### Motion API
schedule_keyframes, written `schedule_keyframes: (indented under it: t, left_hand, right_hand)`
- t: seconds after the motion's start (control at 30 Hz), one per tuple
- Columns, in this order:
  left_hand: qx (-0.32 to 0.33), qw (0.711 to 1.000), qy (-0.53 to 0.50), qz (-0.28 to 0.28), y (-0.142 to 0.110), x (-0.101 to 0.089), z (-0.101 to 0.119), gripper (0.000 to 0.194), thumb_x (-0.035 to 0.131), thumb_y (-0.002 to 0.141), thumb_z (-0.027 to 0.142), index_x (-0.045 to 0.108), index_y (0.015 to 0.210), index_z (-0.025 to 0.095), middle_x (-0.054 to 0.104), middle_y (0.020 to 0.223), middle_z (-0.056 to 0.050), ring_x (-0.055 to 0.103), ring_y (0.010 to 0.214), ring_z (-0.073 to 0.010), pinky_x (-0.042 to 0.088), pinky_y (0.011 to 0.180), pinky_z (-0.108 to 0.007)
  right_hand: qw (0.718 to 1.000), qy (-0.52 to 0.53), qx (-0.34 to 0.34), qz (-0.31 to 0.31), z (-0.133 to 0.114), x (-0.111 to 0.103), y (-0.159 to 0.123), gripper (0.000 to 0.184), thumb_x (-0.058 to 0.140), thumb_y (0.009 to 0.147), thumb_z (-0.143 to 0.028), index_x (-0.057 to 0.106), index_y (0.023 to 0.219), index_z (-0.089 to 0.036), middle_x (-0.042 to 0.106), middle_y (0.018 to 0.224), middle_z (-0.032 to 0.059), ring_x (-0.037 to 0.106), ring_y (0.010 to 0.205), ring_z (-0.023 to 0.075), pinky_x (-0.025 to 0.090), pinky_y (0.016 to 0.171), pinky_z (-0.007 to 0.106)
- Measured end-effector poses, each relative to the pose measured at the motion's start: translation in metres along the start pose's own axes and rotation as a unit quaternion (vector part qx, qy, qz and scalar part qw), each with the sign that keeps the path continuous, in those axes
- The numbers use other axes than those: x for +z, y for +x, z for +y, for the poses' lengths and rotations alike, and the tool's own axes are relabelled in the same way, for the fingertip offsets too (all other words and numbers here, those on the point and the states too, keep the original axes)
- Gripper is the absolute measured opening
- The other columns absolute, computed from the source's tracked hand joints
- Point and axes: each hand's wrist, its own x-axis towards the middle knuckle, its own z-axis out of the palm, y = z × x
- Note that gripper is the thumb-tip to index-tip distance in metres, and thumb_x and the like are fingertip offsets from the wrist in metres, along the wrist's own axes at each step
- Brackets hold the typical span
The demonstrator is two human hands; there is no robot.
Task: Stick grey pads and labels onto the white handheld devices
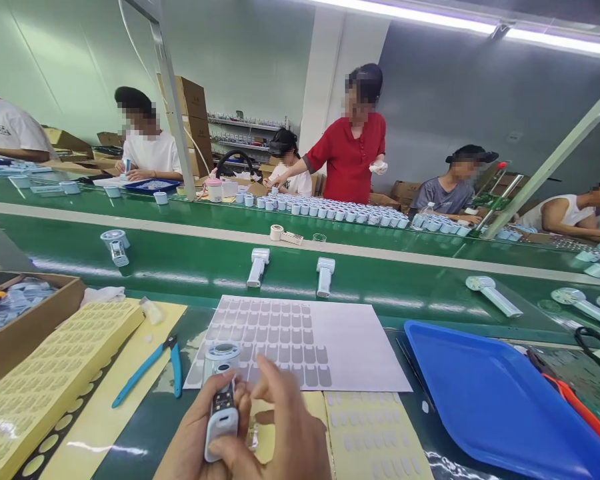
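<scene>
Head view: a glossy green conveyor belt (190, 263) runs across the frame, carrying several pale blue handheld fan bodies (258, 267), some lying flat, and a long row of small round fan heads (330, 210) along its far edge. On the near bench, a smooth blue plastic tray (485, 400) with a raised rim sits at right; its visible floor is bare. A white backing sheet (350, 347) of grey rounded-rectangle stickers lies at centre, many cells already peeled. A thick stack of yellow sticker sheets (55, 373) rests at left, beside a brown cardboard box (27, 327) holding pale blue parts. Blue-handled cutting pliers (153, 367) lie between the stack and the white sheet. At bottom centre, the left hand (200, 433) wraps closed around a handheld fan body (223, 400), upright, its round head uppermost and just overlapping the sheet's near edge. The right hand (290, 427) hovers against the fan, thumb and forefinger pinched; whether they grip a sticker cannot be told. Several people work at the belt's far side.
</scene>
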Motion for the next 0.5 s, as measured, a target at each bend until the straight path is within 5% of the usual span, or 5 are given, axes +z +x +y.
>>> schedule_keyframes:
  t: [0.1, 0.2, 0.33, 0.5]
  left_hand:
    - [-0.053, 0.998, -0.036, 0.009, 0.002, -0.006, 0.003, 0.017, 0.054, 0.09, 0.007, 0.065, 0.08, 0.014, 0.065, 0.07, -0.004, 0.059, 0.047, -0.0083, 0.054, 0.044, -0.015]
    - [0.028, 0.999, 0.032, 0.015, 0.016, -0.022, 0.007, 0.013, 0.06, 0.085, 0.002, 0.069, 0.087, 0.01, 0.073, 0.081, -0.01, 0.071, 0.062, -0.0166, 0.062, 0.057, -0.024]
    - [0.109, 0.983, 0.149, -0.024, 0.037, -0.048, 0.004, 0.021, 0.07, 0.073, 0.001, 0.073, 0.091, 0.011, 0.077, 0.091, -0.013, 0.076, 0.086, -0.0256, 0.063, 0.072, -0.026]
    - [0.123, 0.969, 0.208, -0.055, 0.045, -0.063, -0.006, 0.04, 0.085, 0.054, 0.011, 0.076, 0.093, 0.013, 0.079, 0.094, -0.012, 0.073, 0.101, -0.0307, 0.06, 0.079, -0.024]
  right_hand:
    - [0.993, 0.09, 0.082, 0.007, 0.004, -0.006, 0.005, 0.097, 0.086, 0.052, -0.02, 0.046, 0.14, -0.03, 0.061, 0.122, 0.0053, 0.072, 0.09, 0.0229, 0.06, 0.064, 0.028]
    - [0.989, 0.127, 0.07, -0.01, 0.019, -0.013, 0.01, 0.055, 0.073, 0.076, -0.031, 0.058, 0.128, -0.027, 0.059, 0.125, 0.0067, 0.07, 0.091, 0.0193, 0.056, 0.062, 0.024]
    - [0.998, -0.022, 0.037, -0.055, 0.047, -0.016, 0.01, 0.005, 0.064, 0.084, -0.025, 0.067, 0.086, -0.023, 0.062, 0.119, 0.0057, 0.069, 0.083, 0.0183, 0.053, 0.06, 0.026]
    - [0.986, -0.151, 0.018, -0.065, 0.064, -0.004, 0.008, 0.012, 0.06, 0.083, -0.012, 0.061, 0.078, -0.023, 0.064, 0.109, 0.0019, 0.07, 0.085, 0.0202, 0.053, 0.075, 0.033]
